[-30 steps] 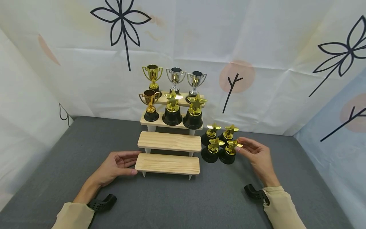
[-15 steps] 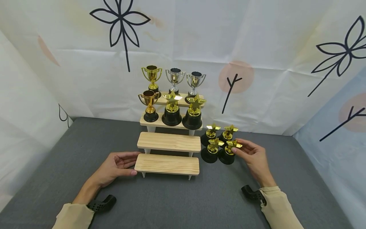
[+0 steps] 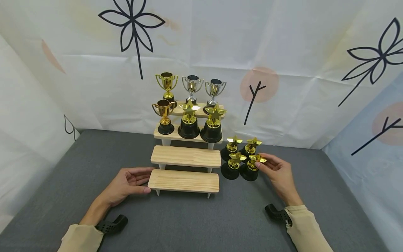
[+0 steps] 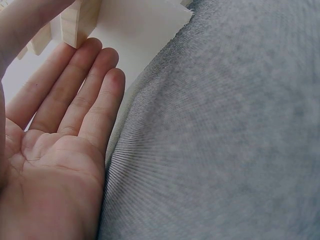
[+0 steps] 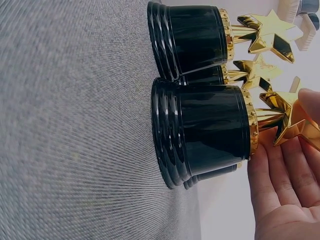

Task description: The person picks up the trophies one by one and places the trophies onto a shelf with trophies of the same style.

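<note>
At the left end of a tiered wooden display stand [image 3: 184, 181], my left hand [image 3: 121, 185] has its thumb by the lowest shelf's front corner and its fingers near the back corner. In the left wrist view those fingers [image 4: 82, 100] are fairly straight, tips against or close to the shelf end. My right hand [image 3: 280, 176] pinches the gold star of a star trophy [image 3: 249, 173] with thumb and fingers; its black base [image 5: 215, 130] stands upright on the table. Several star trophies [image 3: 230, 171] are grouped there, bases close together.
On the top shelf stand a gold cup trophy [image 3: 167, 82] and two silver ones [image 3: 192, 84]. Below are a bronze-coloured cup [image 3: 164, 109] and two larger star trophies [image 3: 211, 133]. A white patterned cloth [image 3: 217, 42] hangs behind the grey table [image 3: 189, 224].
My right forearm and wrist have shifted slightly left, while the fingers stay at the same star trophy. The left hand, the stand and the trophies look unmoved; the head view has drifted slightly.
</note>
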Available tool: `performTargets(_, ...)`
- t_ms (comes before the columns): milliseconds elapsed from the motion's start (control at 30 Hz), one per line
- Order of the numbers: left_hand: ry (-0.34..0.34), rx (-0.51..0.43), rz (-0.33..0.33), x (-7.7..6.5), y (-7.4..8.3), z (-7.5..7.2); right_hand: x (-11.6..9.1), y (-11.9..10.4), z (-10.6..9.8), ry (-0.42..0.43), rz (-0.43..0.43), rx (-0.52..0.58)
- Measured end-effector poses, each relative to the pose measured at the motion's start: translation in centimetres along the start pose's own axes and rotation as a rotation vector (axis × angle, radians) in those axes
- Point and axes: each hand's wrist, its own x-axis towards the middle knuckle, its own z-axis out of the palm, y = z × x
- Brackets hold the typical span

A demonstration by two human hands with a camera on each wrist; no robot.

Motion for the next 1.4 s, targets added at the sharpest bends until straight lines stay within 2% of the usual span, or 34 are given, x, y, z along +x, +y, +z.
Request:
performTargets(200,-0.001,0.001,0.005,-0.01,0.04,0.05,-0.03,0.09,-0.02,-0.003,-0.001,-0.019)
performTargets(633,-0.011,-0.012,0.011,-0.03,0.07,0.04,0.03,0.20,-0.04,-0.004,-0.018,0.027)
performTargets(1033,-0.007,-0.012,0.006,-0.03,0.05,0.04,-0.04,0.16,0.00,-0.006,-0.017,-0.020)
performTargets(1400,-0.005,-0.009,0.004,0.04,0.10,0.09,0.04,0.16,0.06,0.006,-0.027,-0.014)
